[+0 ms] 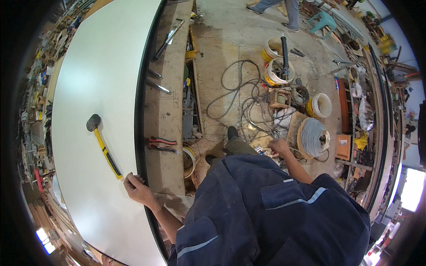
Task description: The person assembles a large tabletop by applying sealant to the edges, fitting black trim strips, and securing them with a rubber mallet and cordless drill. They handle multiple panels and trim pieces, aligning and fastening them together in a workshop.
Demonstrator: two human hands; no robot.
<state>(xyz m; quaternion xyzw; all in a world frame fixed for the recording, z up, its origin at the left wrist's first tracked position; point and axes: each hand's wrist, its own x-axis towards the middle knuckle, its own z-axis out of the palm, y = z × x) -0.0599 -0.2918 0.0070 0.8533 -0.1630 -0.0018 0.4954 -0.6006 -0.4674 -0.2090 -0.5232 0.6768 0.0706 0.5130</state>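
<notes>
I see the person's left hand [136, 188] over the near edge of a large white panel [102, 80], its fingers curled just beside the handle end of a mallet [103, 148]. I cannot tell whether they touch it or pinch anything. The mallet lies on the panel, dark head pointing away, yellow-and-black handle toward the hand. To the panel's right, red-handled pliers [162, 141] rest on a wooden tabletop [171, 99]. I see the right hand [278, 145] well apart, fingers bent, near a coil of grey wire [312, 137]; I cannot tell whether it grips something. Tangled cable [243, 84] lies on the floor [217, 40] beyond.
</notes>
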